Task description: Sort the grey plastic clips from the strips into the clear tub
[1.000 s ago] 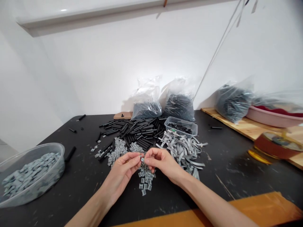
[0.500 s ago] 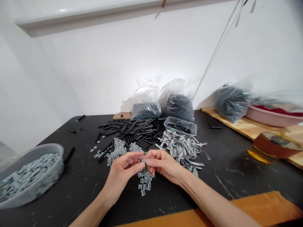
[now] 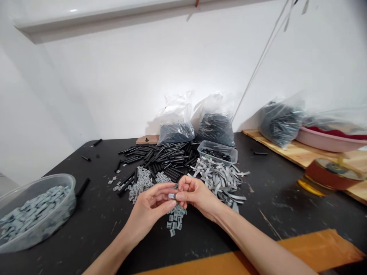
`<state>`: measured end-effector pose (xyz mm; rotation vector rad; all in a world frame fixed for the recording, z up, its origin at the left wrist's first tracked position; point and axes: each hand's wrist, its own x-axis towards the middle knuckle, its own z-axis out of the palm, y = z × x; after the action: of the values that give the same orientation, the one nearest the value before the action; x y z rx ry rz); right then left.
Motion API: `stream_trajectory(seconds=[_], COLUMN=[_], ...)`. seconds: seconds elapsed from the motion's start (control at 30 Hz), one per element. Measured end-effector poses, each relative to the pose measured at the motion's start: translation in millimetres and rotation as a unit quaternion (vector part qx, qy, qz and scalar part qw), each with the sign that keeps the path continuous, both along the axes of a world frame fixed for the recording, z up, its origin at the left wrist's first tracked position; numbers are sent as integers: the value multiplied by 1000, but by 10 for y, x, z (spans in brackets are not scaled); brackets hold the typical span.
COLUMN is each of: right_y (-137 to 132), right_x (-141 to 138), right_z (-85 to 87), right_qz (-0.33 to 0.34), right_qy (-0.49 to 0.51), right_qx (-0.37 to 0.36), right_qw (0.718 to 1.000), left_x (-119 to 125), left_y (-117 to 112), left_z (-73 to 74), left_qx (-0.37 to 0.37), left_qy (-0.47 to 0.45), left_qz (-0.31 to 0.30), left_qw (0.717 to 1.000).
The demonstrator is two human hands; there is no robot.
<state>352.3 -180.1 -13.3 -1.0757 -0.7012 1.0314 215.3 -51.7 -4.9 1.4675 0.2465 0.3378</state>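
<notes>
Pinched one small grey clip (image 3: 172, 196) between left hand (image 3: 149, 209) and right hand (image 3: 196, 195) — just above the worktop (image 3: 272, 198). Had part-filled the tub (image 3: 57, 178), perhaps with finished pieces (loose heap (image 3: 174, 221) remaining).

A black desk (image 3: 94, 221) carries black tubes (image 3: 163, 158) at centre, grey strips (image 3: 220, 179) right of them, small grey clips (image 3: 175, 220) near, and a clear tub (image 3: 34, 214) far left.
</notes>
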Motion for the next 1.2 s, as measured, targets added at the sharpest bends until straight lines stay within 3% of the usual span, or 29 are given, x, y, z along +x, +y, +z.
stream_trajectory(seconds=[0.37,0.5,0.67,0.83,1.0,1.2], right_y=[-27,-76,-97,-75,-101,-102], right_x=[16,61,108,112,145,141], right_z=[68,94,96,65,86,58], right_qz=[-16,13,56,67,115,97], right_qy=[-140,-184,-161,-157,-113,-89], right_qx=[-27,-16,31,43,0,-61], right_qw=[990,983,985,984,987,989], left_x=[33,26,24,27,18,4], left_y=[58,76,103,105,80,71], left_z=[-79,-67,-74,-100,-89,-97], left_qx=[-92,-113,-182,-204,-184,-145], left_qy=[23,21,22,27,31,13], left_qz=[21,31,-1,-27,-42,-53], left_qw=[995,993,983,978,982,988])
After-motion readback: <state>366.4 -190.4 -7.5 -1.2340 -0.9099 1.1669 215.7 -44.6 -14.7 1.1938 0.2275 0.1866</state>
